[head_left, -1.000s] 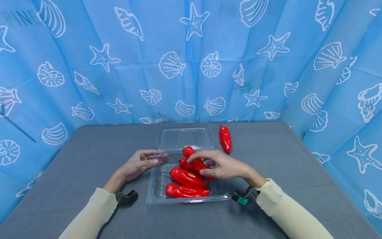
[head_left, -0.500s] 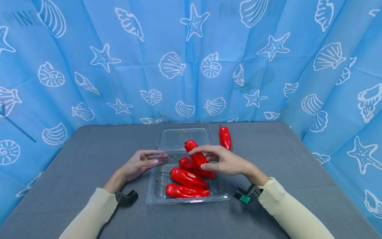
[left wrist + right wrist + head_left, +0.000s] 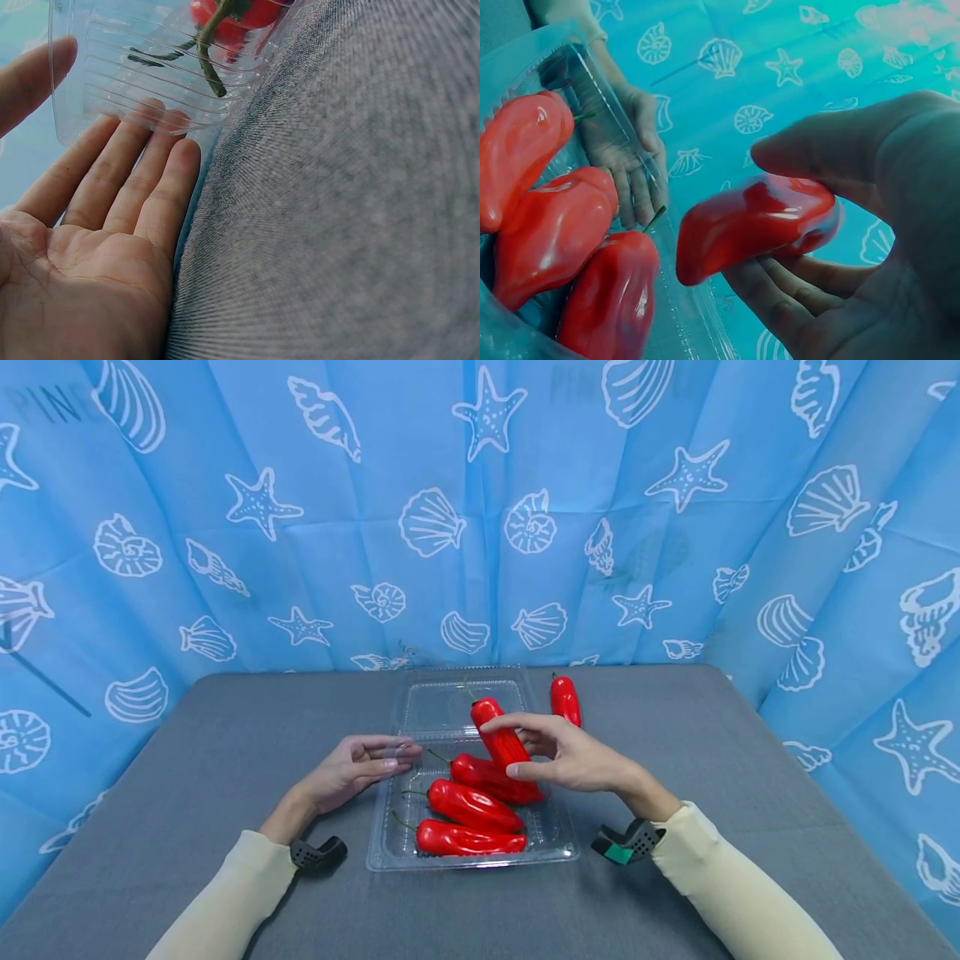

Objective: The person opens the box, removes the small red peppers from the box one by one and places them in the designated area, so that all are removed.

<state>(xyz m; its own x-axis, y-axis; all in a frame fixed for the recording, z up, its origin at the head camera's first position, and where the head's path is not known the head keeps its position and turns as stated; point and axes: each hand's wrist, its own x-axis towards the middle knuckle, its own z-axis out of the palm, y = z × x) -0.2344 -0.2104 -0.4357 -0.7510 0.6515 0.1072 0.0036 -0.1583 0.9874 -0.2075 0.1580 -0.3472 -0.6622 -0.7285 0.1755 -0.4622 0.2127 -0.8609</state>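
Note:
A red pepper [image 3: 492, 720] with a thin green stem is pinched between the thumb and fingers of my right hand [image 3: 576, 753]. It is held tilted above the back part of a clear plastic clamshell box [image 3: 480, 864]. Three more red peppers lie side by side inside: the rear pepper [image 3: 487, 778], the middle pepper [image 3: 476, 807] and the front pepper [image 3: 468, 839]. At the box's left side, my left hand [image 3: 105, 240] has its fingers extended, their tips against the clear wall. The right wrist view shows the held pepper [image 3: 754, 225] apart from those in the box.
The box's open lid [image 3: 461, 697] lies folded back toward the far edge. Another red pepper [image 3: 564, 697] rests on the grey tabletop [image 3: 660, 735] right of the lid, partly behind my right hand. A blue shell-patterned curtain [image 3: 480, 568] hangs behind the table.
My right hand has lifted the pepper up off the others, moving it backward and slightly right. The left hand and the box have stayed in place.

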